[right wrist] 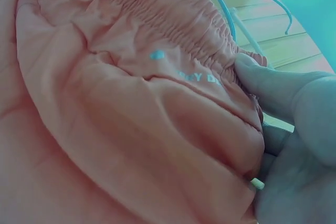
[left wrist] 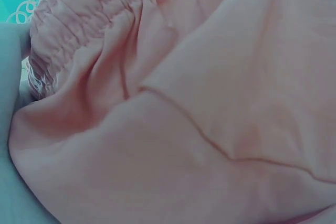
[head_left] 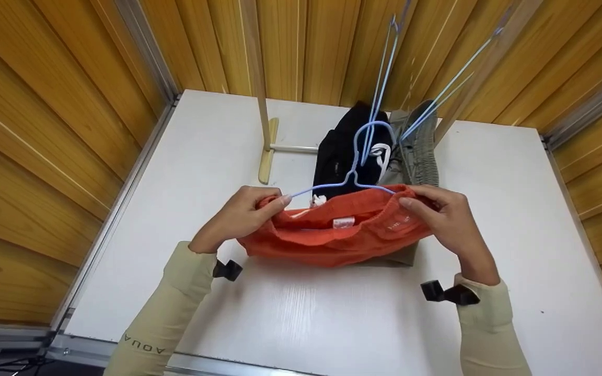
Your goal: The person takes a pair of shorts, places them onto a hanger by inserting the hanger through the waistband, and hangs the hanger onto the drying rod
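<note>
Red-orange shorts (head_left: 327,250) with a gathered elastic waistband are stretched between both hands, the waist opening facing up. Inside it a white label shows. A light blue hanger (head_left: 356,151) has its hook pointing away, and both arm ends run into the waistband. My left hand (head_left: 243,214) pinches the left end of the waistband, thumb on top beside the hanger's arm. At the right end my right hand (head_left: 447,216) grips the band, thumb over its front near small white lettering. The right wrist view shows that thumb (right wrist: 262,74) on the gathered band; the lower cloth hangs in folds.
Behind the shorts hang black clothing (head_left: 332,151) with a white cord and grey-green trousers (head_left: 424,151), on blue hangers (head_left: 384,78) seen end-on. A wooden rack (head_left: 267,151) stands on the white table (head_left: 301,313). Wood-panelled walls (head_left: 34,130) enclose the back and sides.
</note>
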Tool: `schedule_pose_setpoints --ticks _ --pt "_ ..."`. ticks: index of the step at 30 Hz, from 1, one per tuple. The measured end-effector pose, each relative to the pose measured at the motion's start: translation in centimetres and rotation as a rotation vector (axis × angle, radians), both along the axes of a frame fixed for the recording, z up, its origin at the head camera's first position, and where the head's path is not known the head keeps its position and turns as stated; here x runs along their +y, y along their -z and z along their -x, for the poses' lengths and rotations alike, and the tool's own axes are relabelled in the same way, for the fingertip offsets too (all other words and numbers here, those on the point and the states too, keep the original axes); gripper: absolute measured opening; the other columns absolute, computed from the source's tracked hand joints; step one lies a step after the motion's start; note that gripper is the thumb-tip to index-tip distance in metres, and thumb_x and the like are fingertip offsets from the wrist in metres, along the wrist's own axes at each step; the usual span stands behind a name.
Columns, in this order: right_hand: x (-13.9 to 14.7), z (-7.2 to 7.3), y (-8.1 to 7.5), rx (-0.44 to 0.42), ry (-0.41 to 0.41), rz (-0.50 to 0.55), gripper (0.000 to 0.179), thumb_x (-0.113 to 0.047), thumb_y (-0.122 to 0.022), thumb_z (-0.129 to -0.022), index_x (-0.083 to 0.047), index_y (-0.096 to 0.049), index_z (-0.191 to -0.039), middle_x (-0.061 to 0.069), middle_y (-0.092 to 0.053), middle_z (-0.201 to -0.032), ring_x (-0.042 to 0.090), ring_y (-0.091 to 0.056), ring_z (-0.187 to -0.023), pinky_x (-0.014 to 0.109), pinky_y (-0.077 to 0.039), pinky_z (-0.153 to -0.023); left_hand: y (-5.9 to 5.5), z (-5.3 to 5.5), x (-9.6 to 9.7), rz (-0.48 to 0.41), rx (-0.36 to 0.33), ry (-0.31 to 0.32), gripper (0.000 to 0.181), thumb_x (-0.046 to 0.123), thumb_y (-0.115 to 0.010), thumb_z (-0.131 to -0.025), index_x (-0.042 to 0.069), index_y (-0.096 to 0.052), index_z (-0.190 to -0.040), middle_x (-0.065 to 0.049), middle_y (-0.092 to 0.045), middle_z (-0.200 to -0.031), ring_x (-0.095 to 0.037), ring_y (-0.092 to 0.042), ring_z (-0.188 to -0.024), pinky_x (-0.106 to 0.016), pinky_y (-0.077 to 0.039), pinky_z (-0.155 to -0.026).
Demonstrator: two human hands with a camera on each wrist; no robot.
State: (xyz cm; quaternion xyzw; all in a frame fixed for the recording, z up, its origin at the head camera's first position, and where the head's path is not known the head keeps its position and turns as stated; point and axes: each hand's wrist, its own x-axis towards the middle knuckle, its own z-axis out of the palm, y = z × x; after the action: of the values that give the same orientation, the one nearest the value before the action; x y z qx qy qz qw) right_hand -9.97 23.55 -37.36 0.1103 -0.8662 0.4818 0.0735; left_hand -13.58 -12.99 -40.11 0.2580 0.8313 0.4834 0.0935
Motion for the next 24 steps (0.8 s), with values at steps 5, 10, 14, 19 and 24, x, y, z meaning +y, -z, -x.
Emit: schedule_pose_setpoints --ticks 5,10,14,19,24 --pt "0.2 0.3 0.0 0.005 0.021 -0.009 0.021 -0.009 -0.07 -0.088 -0.007 -0.073 -0.109 -0.017 -0.067 -0.089 0.003 -0.059 -0.075 0.013 -0.05 -0.065 -0.1 0.0 -0.2 -0.019 -0.003 0.003 0.034 0.036 -0.054 -0.098 0.016 -0.058 -0.071 0.003 -0.044 -0.059 -0.01 -0.045 -0.058 -0.02 -0.034 -0.052" --pt "0.5 0.4 0.3 -0.01 0.026 -0.006 0.021 -0.01 -0.07 -0.088 -0.008 -0.073 -0.108 -0.014 -0.067 -0.088 0.004 -0.059 -0.074 0.014 -0.05 -0.065 -0.1 -0.1 -0.5 -0.036 -0.032 0.03 0.03 0.035 -0.05 -0.1 0.016 -0.063 -0.082 0.002 -0.048 -0.065 -0.012 -0.049 -0.064 -0.021 -0.04 -0.056" --pt "0.5 0.7 0.4 -0.024 0.034 -0.025 0.022 -0.011 -0.069 -0.088 -0.008 -0.073 -0.11 -0.017 -0.065 -0.09 0.004 -0.059 -0.076 0.013 -0.051 -0.067 0.0 -0.1 -1.0 -0.087 -0.023 0.097 0.024 0.03 -0.048 -0.101 0.013 -0.064 -0.094 -0.001 -0.052 -0.074 -0.014 -0.052 -0.071 -0.022 -0.045 -0.062" --pt "0.2 1.0 0.5 -0.025 0.052 -0.054 0.024 -0.017 -0.068 -0.09 -0.009 -0.072 -0.112 -0.019 -0.063 -0.09 0.005 -0.058 -0.078 0.012 -0.051 -0.068 0.0 0.0 -1.6 -0.125 -0.079 0.226 0.033 0.024 -0.064 -0.092 0.012 -0.059 -0.122 -0.003 -0.062 -0.104 -0.018 -0.059 -0.093 -0.025 -0.053 -0.079" --pt "-0.2 1.2 0.6 -0.01 0.068 -0.067 0.024 -0.021 -0.069 -0.09 -0.01 -0.073 -0.11 -0.014 -0.064 -0.088 0.006 -0.056 -0.077 0.012 -0.049 -0.066 0.2 0.1 -1.9 -0.073 -0.109 0.254 0.043 0.024 -0.072 -0.087 0.016 -0.057 -0.127 -0.001 -0.062 -0.114 -0.018 -0.057 -0.102 -0.026 -0.053 -0.086"
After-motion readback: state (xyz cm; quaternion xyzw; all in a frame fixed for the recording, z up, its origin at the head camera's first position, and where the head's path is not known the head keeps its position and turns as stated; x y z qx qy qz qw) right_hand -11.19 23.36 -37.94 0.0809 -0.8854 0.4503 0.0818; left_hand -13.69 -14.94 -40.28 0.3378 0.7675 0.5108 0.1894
